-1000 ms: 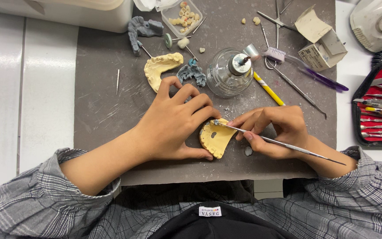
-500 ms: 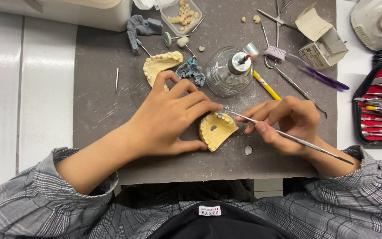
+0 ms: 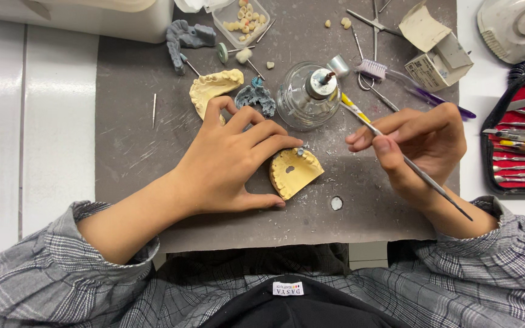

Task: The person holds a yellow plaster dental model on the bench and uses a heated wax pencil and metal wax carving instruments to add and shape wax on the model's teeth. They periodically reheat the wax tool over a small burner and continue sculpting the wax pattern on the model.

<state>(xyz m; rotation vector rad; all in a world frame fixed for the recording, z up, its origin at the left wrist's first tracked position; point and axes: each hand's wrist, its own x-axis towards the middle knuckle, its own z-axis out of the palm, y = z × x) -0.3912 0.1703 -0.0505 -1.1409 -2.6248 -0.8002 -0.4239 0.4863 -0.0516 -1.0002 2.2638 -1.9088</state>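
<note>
Left hand (image 3: pixel 229 161) pinning yellow jaw cast (image 3: pixel 293 173) at mat centre; right hand (image 3: pixel 423 143) gripping thin metal tool (image 3: pixel 417 173).
Risk: tool tip, nearing glass burner (image 3: pixel 308 97) at 12 o'clock, could tip it; could chip cast.

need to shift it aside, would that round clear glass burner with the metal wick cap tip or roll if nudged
The round clear glass burner looks squat and wide-based, so it probably slides rather than tips. Being glass, it is likely heavy, slippery and breakable. The thin metal instrument in the right hand points toward it, so nudge gently.
</note>
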